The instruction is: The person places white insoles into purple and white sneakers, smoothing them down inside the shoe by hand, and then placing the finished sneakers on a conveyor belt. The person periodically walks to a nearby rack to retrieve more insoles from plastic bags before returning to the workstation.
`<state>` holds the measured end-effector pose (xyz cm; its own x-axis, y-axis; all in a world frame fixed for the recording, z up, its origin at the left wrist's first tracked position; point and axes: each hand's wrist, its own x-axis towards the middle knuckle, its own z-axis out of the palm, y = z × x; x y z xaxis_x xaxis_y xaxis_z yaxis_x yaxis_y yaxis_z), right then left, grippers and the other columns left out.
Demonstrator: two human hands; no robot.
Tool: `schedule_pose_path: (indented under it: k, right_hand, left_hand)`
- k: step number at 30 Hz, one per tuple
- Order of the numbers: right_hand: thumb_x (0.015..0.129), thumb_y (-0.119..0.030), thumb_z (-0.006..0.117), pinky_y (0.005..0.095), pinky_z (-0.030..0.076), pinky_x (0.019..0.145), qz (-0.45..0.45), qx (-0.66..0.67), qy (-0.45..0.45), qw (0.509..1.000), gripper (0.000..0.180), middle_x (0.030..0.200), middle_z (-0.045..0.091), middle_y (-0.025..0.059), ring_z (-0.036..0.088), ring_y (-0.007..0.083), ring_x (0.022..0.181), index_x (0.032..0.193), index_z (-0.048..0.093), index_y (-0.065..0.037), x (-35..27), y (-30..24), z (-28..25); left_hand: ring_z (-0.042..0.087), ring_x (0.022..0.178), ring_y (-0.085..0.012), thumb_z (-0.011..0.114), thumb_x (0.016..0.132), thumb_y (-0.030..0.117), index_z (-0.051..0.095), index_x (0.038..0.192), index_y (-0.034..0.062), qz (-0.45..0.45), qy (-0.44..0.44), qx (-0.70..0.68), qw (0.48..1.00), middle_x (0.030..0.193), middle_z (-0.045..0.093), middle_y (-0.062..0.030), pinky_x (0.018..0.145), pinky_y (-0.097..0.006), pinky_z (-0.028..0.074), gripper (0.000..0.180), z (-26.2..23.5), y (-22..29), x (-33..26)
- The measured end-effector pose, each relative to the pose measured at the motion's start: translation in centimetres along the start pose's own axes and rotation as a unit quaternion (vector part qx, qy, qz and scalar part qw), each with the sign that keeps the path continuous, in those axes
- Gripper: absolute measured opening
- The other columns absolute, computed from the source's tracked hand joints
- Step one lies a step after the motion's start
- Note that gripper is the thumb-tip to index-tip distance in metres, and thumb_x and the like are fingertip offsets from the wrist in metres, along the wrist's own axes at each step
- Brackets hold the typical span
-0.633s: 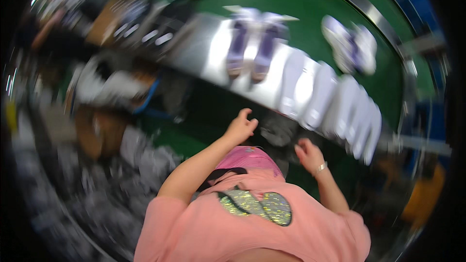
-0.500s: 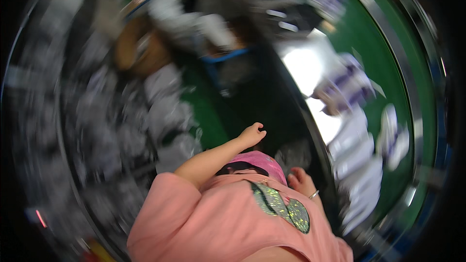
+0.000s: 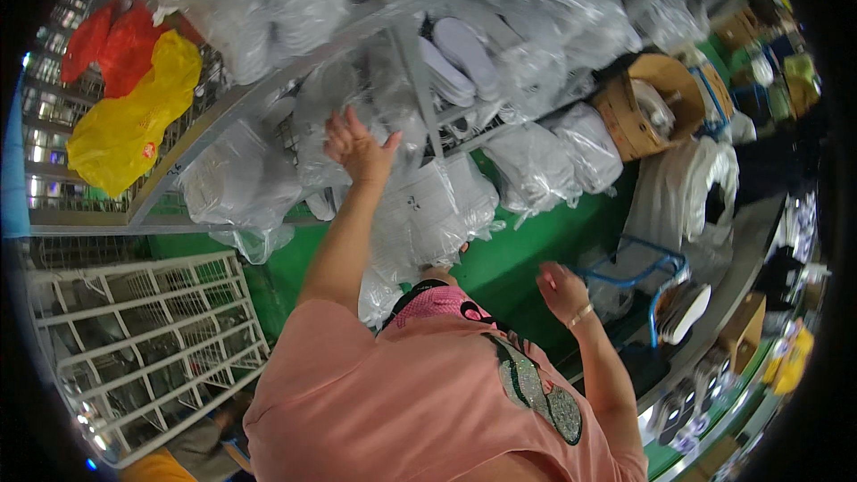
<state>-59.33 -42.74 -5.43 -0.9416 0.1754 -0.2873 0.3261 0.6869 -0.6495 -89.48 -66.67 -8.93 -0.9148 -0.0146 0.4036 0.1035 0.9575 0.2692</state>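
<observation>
My left hand (image 3: 361, 150) reaches forward with its fingers spread and holds nothing. It is in front of a clear plastic bag (image 3: 335, 94) of pale contents on a metal shelf rack (image 3: 420, 80); whether the fingertips touch the bag I cannot tell. Below my left hand is another clear bag of pale pieces (image 3: 428, 214). To the right, my right hand (image 3: 564, 293), with a bracelet at the wrist, hangs in the air with its fingers loosely bent and a little apart. Nothing shows in it. Pale shoe soles (image 3: 464, 58) lie stacked on the rack.
A white wire rack (image 3: 152, 339) stands at the left. Red (image 3: 120, 49) and yellow (image 3: 134, 125) plastic bags hang above it. A cardboard box (image 3: 647, 103) sits at the far right. Nearer is a blue-framed stool or cart (image 3: 638, 272), beside a workbench with shoes (image 3: 687, 402).
My view has swung from the workbench and green floor to the shelves of bags. The left hand has risen, stretched forward and spread its fingers; the right hand has moved away from my body.
</observation>
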Motion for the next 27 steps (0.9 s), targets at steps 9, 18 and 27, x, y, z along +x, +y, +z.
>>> schedule_pose_path:
  k: [9, 18, 27]
  right_hand:
    - [0.073, -0.005, 0.056, 0.0348, 0.046, 0.063, -0.377, 0.067, 0.021, 0.924, 0.017, 0.083, 0.058, 0.0131, 0.056, 0.0297, 0.072, 0.090, 0.055, -0.003, 21.9, -20.8, 3.5]
    - [0.082, -0.028, 0.040, 0.0425, 0.044, 0.073, -0.207, -0.187, -0.213, 0.936, 0.032, 0.079, 0.059, 0.0201, 0.057, 0.0339, 0.078, 0.082, 0.057, -0.001, 31.0, -19.6, 14.3]
    - [0.074, -0.011, 0.047, 0.0414, 0.046, 0.073, -0.044, -0.275, -0.039, 0.960, 0.041, 0.103, 0.050, 0.0227, 0.054, 0.0358, 0.088, 0.113, 0.035, -0.005, 31.0, -18.6, 9.4]
  left_hand:
    - [0.056, 0.070, -0.0173, 0.056, 0.075, 0.019, 0.054, 0.094, 0.0043, -0.085, -0.239, -0.297, 0.921, 0.080, 0.060, -0.0070, 0.061, -0.028, 0.044, 0.024, 3.1, -8.2, 2.1]
    - [0.051, 0.070, -0.0271, 0.055, 0.070, 0.012, 0.047, 0.089, 0.0051, 0.192, -0.241, -0.426, 0.851, 0.082, 0.050, -0.0131, 0.067, -0.036, 0.042, 0.022, 2.5, 3.4, -8.1]
    - [0.054, 0.070, -0.0199, 0.050, 0.073, 0.004, 0.026, 0.114, 0.0127, -0.548, -0.305, -0.572, 0.528, 0.089, 0.049, -0.0099, 0.048, -0.031, 0.047, 0.048, 3.2, -6.5, -1.8]
